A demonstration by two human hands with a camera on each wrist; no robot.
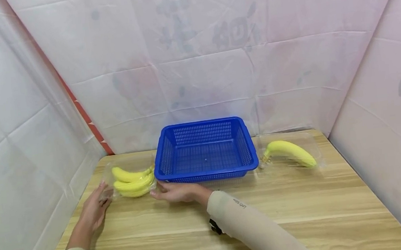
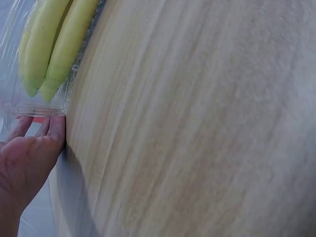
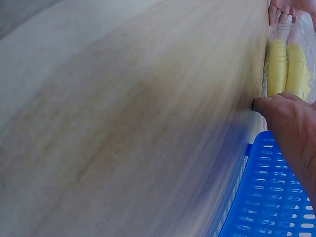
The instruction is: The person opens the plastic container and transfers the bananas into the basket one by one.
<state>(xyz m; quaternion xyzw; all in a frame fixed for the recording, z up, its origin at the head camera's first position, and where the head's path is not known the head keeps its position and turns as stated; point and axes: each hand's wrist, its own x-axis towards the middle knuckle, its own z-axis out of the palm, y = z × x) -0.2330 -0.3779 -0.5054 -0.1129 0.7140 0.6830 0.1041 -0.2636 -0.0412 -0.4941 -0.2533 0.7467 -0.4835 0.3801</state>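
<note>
A clear plastic box (image 1: 107,168) holding several yellow bananas (image 1: 132,182) sits at the left of the table, beside the blue basket. My left hand (image 1: 94,207) touches the box's left end; in the left wrist view the fingers (image 2: 57,129) stretch against that end. At the box's right end, close to the basket's front left corner, is my right hand (image 1: 182,191). Its thumb (image 3: 261,104) extends along the box end in the right wrist view, while its other fingers are mostly hidden. The blue basket (image 1: 207,173) has only its bare mesh floor showing inside.
Right of the basket, a second clear plastic box (image 1: 316,149) holds a single banana (image 1: 290,152). Both boxes and the basket stand along the back of the wooden table (image 1: 184,242). Pale printed sheets (image 1: 199,79) hang behind and at both sides.
</note>
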